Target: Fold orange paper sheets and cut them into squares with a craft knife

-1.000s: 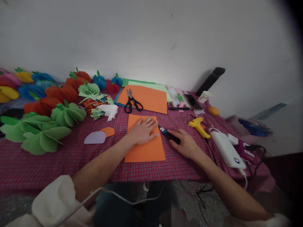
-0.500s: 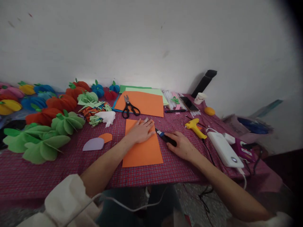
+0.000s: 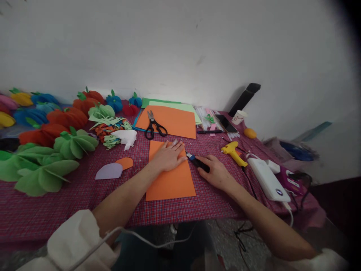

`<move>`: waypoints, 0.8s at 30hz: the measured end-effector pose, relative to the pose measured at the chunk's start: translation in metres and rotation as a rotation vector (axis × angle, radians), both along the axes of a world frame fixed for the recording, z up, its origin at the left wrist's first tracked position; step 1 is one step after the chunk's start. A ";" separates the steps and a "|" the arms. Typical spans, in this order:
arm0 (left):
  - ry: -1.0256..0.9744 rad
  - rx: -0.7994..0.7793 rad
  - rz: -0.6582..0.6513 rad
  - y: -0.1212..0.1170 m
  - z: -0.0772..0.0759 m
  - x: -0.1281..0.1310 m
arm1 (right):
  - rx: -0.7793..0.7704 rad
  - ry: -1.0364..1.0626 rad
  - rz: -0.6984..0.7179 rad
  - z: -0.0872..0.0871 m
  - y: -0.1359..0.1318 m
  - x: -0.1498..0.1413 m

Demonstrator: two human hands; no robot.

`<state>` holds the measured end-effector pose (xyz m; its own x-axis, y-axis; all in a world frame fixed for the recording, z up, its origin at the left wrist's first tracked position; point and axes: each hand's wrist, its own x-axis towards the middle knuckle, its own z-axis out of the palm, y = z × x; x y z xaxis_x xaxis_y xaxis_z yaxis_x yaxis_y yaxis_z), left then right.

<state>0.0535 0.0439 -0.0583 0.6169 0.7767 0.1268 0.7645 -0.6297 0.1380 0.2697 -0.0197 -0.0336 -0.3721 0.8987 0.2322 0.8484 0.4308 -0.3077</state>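
My left hand (image 3: 167,157) lies flat with fingers stretched out on an orange sheet of paper (image 3: 172,184) in front of me. Along the sheet's right edge, my right hand (image 3: 216,171) is closed around a utility knife (image 3: 199,163) with a dark blue and black handle. Its tip points up and left at the paper's edge, close to my left fingers; whether the blade touches the paper I cannot tell. Beyond the sheet, black-handled scissors (image 3: 153,126) rest on a larger stack of orange paper (image 3: 177,118).
Paper pumpkins (image 3: 67,118) in several colours fill the left side, beside paper scraps (image 3: 111,130) and half-round cutouts (image 3: 109,171). At right are a yellow glue gun (image 3: 234,153), a white power bank (image 3: 267,178), a phone (image 3: 225,123), a paper cup (image 3: 238,117) and a purple power strip (image 3: 291,181).
The view has shifted slightly. My left hand stays flat on the orange paper and my right hand keeps the utility knife by its right edge, with hardly any movement.
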 end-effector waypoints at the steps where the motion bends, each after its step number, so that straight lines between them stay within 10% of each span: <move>1: -0.001 -0.003 0.000 0.000 0.000 0.000 | -0.002 0.003 -0.012 0.000 -0.001 0.001; 24: -0.033 0.010 0.001 0.000 -0.002 0.000 | 0.026 -0.021 0.010 -0.003 0.016 -0.001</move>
